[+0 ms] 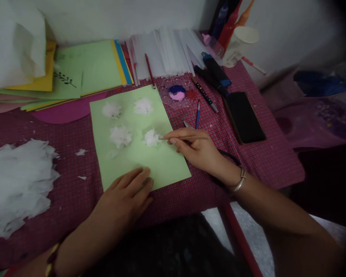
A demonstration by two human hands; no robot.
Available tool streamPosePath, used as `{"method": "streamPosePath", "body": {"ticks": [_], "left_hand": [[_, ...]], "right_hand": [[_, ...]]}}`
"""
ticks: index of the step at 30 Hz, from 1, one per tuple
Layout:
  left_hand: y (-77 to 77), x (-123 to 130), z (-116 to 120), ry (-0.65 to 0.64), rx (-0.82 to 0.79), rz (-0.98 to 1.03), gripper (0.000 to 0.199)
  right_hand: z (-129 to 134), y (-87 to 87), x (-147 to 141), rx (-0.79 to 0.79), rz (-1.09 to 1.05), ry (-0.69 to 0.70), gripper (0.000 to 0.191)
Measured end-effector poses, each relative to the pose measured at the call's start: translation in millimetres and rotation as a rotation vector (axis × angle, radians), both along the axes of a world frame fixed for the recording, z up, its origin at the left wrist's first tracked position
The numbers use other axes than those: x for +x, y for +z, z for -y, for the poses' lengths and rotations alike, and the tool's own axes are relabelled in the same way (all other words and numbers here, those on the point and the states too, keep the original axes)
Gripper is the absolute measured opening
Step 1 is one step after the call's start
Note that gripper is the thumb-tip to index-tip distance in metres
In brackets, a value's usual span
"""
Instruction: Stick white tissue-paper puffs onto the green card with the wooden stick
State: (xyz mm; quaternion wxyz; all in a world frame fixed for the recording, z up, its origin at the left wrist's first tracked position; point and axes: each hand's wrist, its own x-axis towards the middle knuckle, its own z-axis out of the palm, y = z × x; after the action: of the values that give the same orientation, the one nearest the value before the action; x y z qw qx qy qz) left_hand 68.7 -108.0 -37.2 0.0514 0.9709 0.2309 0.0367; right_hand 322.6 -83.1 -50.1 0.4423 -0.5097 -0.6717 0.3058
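A light green sheet lies on the checked cloth and bears several white paper tufts. My right hand pinches a thin brown stick, its tip at the lower right tuft. Near the sheet's lower edge rests my left hand, fingers spread and lying flat, holding nothing. The other tufts are at the upper left, upper right and lower left of the sheet.
Torn white paper is heaped at the left. Behind are coloured sheets and white strips. A paint palette, pen, phone, box cutter and white cup stand or lie to the right.
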Motion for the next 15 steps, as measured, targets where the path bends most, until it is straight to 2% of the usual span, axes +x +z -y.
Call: {"method": "streamPosePath", "body": {"ticks": [4,9,12,15], "left_hand": [[-2.6,0.4,-1.7,0.013,0.038,0.028,0.022],[-11.9,2.8,1.8,0.066,0.062,0.076,0.021],[-4.5,6.3,7.6,0.095,0.015,0.079,0.020],[10.5,1.5,9.5,0.098,-0.155,0.098,0.018]], "right_hand": [[-0.9,0.5,1.0,0.018,-0.032,-0.017,0.017],[-2.8,7.2,8.0,-0.022,-0.281,-0.244,0.027],[0.0,11.2,10.4,-0.074,-0.342,-0.240,0.025],[3.5,11.3,13.0,-0.126,-0.294,-0.231,0.020]]}}
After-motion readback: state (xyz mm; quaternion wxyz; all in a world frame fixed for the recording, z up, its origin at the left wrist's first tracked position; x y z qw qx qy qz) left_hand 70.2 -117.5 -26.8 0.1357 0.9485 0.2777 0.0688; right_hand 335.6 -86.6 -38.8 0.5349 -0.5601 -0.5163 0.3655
